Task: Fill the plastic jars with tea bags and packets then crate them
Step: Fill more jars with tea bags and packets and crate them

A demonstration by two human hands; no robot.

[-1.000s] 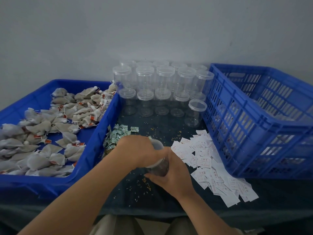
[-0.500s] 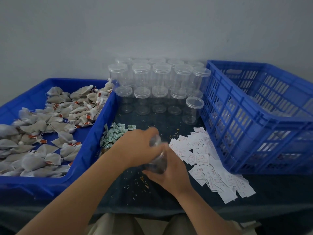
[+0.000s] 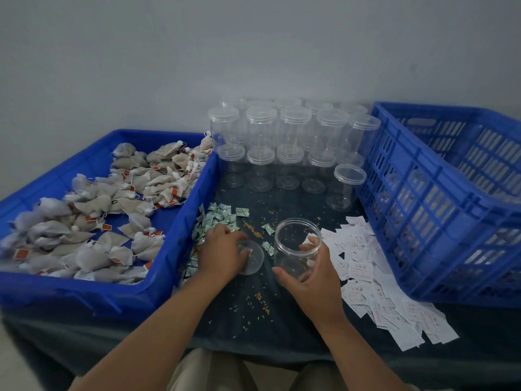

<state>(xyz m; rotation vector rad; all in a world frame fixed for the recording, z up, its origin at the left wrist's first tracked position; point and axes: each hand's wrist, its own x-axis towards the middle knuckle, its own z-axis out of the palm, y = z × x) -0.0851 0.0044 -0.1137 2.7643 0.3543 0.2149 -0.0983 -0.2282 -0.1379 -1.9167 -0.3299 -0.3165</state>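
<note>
A dark-covered table [image 3: 253, 328] fills the lower half of the frame. The slatted blue crate [image 3: 423, 221] takes up the right side; what lies in it cannot be made out through the slats. A shallow blue tray [image 3: 197, 198] on the left holds a heap of tea bags [image 3: 93, 221]. A block of clear lidded jars [image 3: 293, 142] stands against the wall at upper centre, all seemingly empty. A spread of white packets [image 3: 375, 292] lies at lower right, just beside the crate. A smaller pile of green packets [image 3: 220, 218] sits against the tray's wall at centre.

The open jar [image 3: 293, 249] stands at centre frame, on or just above the cloth, empty but for a few specks. The right hand [image 3: 313, 280] grips it, thumb on the near side and fingers wrapped round the far side. Its lid [image 3: 253, 258] lies flat on the table just left of it, under the bent fingers of the left hand [image 3: 222, 252], which holds it down at the edge of the green pile.

The step in hand looks like the start of filling one jar, with the lid off. Next, the left hand likely needs to let go of the lid and gather tea bags from the tray or green packets beside it, while the right keeps the jar steady, mouth up.
</note>
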